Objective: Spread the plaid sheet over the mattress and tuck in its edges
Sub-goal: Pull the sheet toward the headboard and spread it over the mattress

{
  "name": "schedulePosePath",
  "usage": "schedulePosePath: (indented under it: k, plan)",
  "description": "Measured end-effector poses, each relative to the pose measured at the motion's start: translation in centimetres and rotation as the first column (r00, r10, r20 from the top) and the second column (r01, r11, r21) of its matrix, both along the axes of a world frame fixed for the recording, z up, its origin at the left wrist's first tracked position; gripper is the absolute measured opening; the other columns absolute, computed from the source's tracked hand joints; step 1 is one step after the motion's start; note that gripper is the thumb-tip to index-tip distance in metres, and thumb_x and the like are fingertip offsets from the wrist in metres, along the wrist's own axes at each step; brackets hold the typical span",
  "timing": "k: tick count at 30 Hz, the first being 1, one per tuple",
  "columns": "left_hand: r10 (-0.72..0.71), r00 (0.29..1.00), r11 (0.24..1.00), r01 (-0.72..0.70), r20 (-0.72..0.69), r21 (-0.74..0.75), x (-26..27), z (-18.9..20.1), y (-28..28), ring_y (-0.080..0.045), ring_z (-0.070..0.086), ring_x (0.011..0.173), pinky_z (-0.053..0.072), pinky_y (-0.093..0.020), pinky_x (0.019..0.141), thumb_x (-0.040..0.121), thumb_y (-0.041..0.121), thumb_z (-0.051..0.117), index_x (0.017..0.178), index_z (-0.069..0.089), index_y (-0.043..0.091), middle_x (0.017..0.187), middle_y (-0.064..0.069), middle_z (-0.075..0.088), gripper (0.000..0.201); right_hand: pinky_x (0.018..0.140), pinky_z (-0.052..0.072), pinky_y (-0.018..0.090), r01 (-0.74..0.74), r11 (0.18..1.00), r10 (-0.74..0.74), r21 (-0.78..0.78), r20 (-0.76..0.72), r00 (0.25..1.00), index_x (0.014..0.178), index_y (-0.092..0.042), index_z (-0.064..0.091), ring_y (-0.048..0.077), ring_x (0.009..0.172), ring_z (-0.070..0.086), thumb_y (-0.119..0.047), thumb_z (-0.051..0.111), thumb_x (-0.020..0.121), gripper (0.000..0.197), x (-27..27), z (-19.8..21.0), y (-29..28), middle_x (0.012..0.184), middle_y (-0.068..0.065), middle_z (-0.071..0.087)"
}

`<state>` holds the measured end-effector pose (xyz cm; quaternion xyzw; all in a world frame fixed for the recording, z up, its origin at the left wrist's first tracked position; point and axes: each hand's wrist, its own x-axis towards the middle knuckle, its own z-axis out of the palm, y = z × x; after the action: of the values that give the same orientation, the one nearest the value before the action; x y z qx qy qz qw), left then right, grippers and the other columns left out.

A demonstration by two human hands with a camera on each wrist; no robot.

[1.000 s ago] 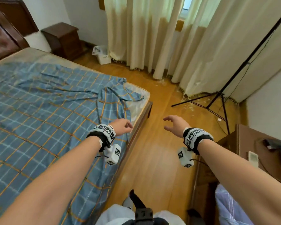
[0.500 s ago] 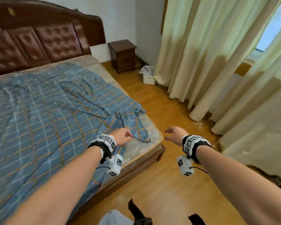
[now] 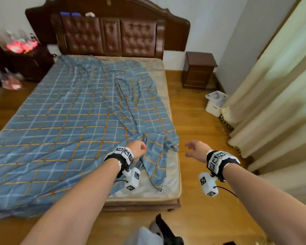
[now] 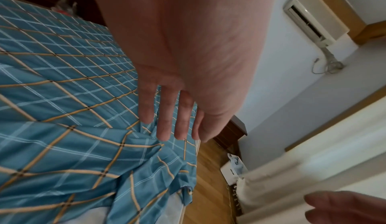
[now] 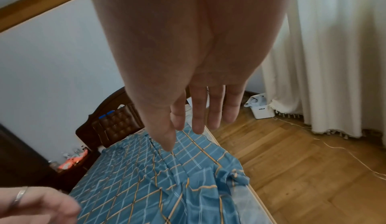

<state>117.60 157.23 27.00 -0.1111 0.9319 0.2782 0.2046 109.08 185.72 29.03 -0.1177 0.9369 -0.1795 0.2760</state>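
Observation:
The blue plaid sheet (image 3: 69, 121) lies wrinkled over most of the mattress (image 3: 170, 181), whose near right corner and right strip are bare. A bunched sheet corner (image 3: 171, 144) sits at the right edge. My left hand (image 3: 138, 149) hovers at a raised fold just left of that corner. In the left wrist view its fingers (image 4: 163, 128) hang fairly straight, tips at the creased sheet (image 4: 62, 112), with no cloth seen pinched. My right hand (image 3: 194, 149) is open in the air, right of the bed edge; it (image 5: 198, 120) holds nothing above the sheet (image 5: 146, 169).
A tufted brown headboard (image 3: 111, 32) stands at the far end. A dark nightstand (image 3: 198, 69), a white bin (image 3: 215, 103) and long cream curtains (image 3: 272, 94) line the right side. Wooden floor (image 3: 201, 218) runs beside the bed. A dark cabinet (image 3: 25, 62) stands far left.
The head view has swung left, so the whole bed and headboard now show. My left hand stays at the sheet fold near the corner; the right hand stays open beside the bed.

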Motion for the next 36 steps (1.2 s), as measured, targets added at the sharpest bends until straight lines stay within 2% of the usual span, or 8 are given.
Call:
schedulePosePath:
  k: [4,10,15,18,25,31,33,36]
  plan:
    - [0.069,0.998,0.997,-0.069,0.000,-0.018,-5.2,1.5,3.6,-0.017,0.062,0.109,0.047,-0.026,0.094,0.088,0.028,0.060,0.110,0.069,0.024,0.114,0.003,0.069,0.024,0.089,0.047,0.026,-0.064,0.997,0.065,-0.032,0.034,0.997,0.126,-0.020,0.057,0.019,0.111,0.060,-0.030,0.075,0.081,0.050,-7.8,-0.7,0.7,0.124,0.001,0.063]
    - [0.459,0.888,0.888,-0.459,0.008,-0.014,-10.1,1.1,1.9,-0.017,0.063,0.108,0.048,-0.032,0.096,0.085,0.035,0.064,0.105,0.066,0.028,0.111,0.006,0.069,0.022,0.088,0.049,0.027,-0.360,0.932,0.363,-0.053,0.106,0.926,0.124,-0.022,0.058,0.017,0.105,0.061,-0.027,0.077,0.079,0.049,-19.9,-4.8,-5.3,0.109,-0.004,0.060]
    - [0.746,0.664,0.666,-0.745,0.044,-0.041,-11.0,-3.1,4.0,-0.026,0.063,0.110,0.048,-0.036,0.097,0.074,0.043,0.061,0.100,0.068,0.023,0.113,-0.006,0.068,0.033,0.095,0.047,0.035,-0.660,0.748,0.664,-0.072,0.083,0.743,0.115,-0.025,0.058,0.015,0.094,0.054,-0.022,0.078,0.075,0.045,-27.9,-9.5,-10.6,0.093,-0.008,0.054]
    - [0.857,0.510,0.515,-0.852,0.078,-0.090,-10.5,-5.7,9.2,-0.024,0.060,0.115,0.047,-0.034,0.099,0.082,0.036,0.066,0.117,0.064,0.020,0.123,-0.005,0.065,0.038,0.093,0.046,0.032,-0.783,0.616,0.788,-0.088,0.094,0.609,0.124,-0.014,0.059,0.014,0.093,0.053,-0.027,0.078,0.068,0.061,-30.0,-11.9,-11.8,0.100,-0.003,0.054]
    - [0.891,0.361,0.407,-0.904,0.276,-0.129,-10.9,-10.7,17.9,-0.026,0.053,0.121,0.045,-0.038,0.100,0.084,0.041,0.064,0.132,0.052,0.025,0.135,-0.004,0.053,0.052,0.098,0.048,0.038,-0.907,0.420,0.874,-0.039,0.288,0.392,0.123,-0.016,0.059,0.025,0.114,0.062,-0.028,0.082,0.064,0.064,-29.4,-18.4,-9.9,0.118,0.008,0.067]
    - [0.887,0.270,0.351,-0.921,0.375,-0.167,-14.5,-25.4,20.8,-0.031,0.045,0.129,0.043,-0.042,0.104,0.086,0.037,0.064,0.138,0.045,0.027,0.144,-0.008,0.040,0.057,0.101,0.045,0.044,-0.919,0.345,0.902,0.192,0.202,0.381,0.134,-0.020,0.042,0.034,0.123,0.050,-0.037,0.080,0.067,0.079,-29.7,-31.7,-8.8,0.133,0.011,0.051]
    - [0.882,0.250,0.328,-0.934,0.399,-0.140,-16.5,-31.3,21.9,-0.032,0.042,0.132,0.041,-0.044,0.106,0.085,0.036,0.066,0.143,0.038,0.025,0.147,-0.008,0.035,0.065,0.102,0.043,0.047,-0.878,0.417,0.885,0.233,0.117,0.451,0.133,-0.016,0.035,0.038,0.126,0.044,-0.035,0.078,0.070,0.079,-30.6,-36.6,-8.8,0.135,0.015,0.045]
    - [0.892,0.288,0.342,-0.934,0.349,-0.106,-20.2,-37.1,23.7,-0.033,0.038,0.134,0.039,-0.046,0.107,0.081,0.035,0.068,0.145,0.033,0.023,0.148,-0.008,0.032,0.074,0.091,0.051,0.045,-0.813,0.559,0.819,0.163,0.045,0.572,0.122,-0.013,0.049,0.038,0.113,0.058,-0.025,0.068,0.084,0.044,-32.5,-41.1,-8.5,0.120,0.018,0.061]
